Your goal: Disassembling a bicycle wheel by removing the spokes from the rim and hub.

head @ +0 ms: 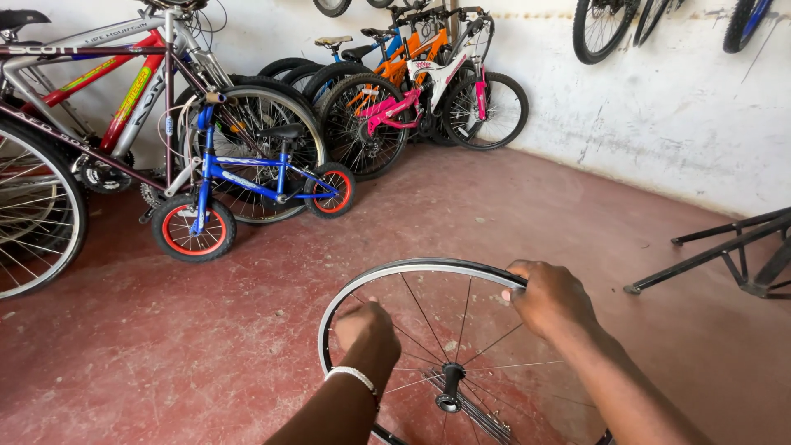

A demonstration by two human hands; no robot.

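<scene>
A bare bicycle wheel rim (412,267) with thin spokes and a black hub (450,387) stands upright in front of me on the red floor. My right hand (550,298) grips the top right of the rim. My left hand (365,326) is closed around the rim or spokes on the left side, with a white beaded bracelet on that wrist. The lower part of the wheel is cut off by the frame edge.
A small blue child's bike (247,185) with red rims stands to the left, beside larger bikes (99,91). Pink and orange bikes (420,91) lean at the back wall. A black metal stand (725,251) lies at the right. Wheels (601,29) hang on the wall.
</scene>
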